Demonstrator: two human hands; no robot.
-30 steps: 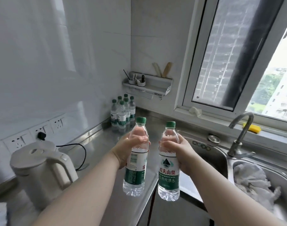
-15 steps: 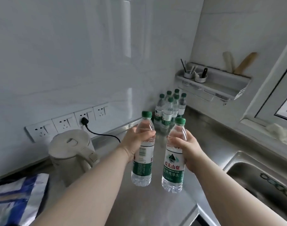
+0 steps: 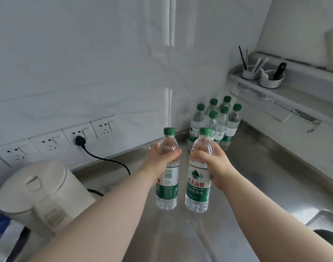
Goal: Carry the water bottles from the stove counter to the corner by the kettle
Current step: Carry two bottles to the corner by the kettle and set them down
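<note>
A: Two bottles are being held up in the middle of the frame, clear of the steel counter point(image 3: 256, 167). The left bottle point(image 3: 166, 178) is being gripped high on its shoulder by the left hand point(image 3: 160, 161), fingers wrapped fully round it. The right bottle point(image 3: 198, 178) is being gripped the same way by the right hand point(image 3: 216, 167), fingers closed tight over the upper part of the label. Nothing else is being held.

B: Six green-capped bottles point(image 3: 216, 123) are being kept in a tight cluster in the far corner, right of centre and above the hands. The kettle point(image 3: 42, 193) is standing at the lower left, its black cord point(image 3: 107, 159) being run up to the wall socket point(image 3: 80, 137) at mid left.

A: The cluster is being judged the main hazard. The bottles there are standing touching or nearly touching, so if a carried bottle is being set down against the front ones, one could be knocked and others toppled with it.

B: The grips are also being counted a risk. Both bottles are being held near the top, with the heavy lower part hanging free. A swing is likely if they are being lowered fast, and a tilted base may not be seated flat on the steel.

A: The two carried bottles are being held just beside each other, so a clash between them is possible as well.

B: The cord is lying well to the left of the likely path, so snagging is being thought unlikely.
</note>
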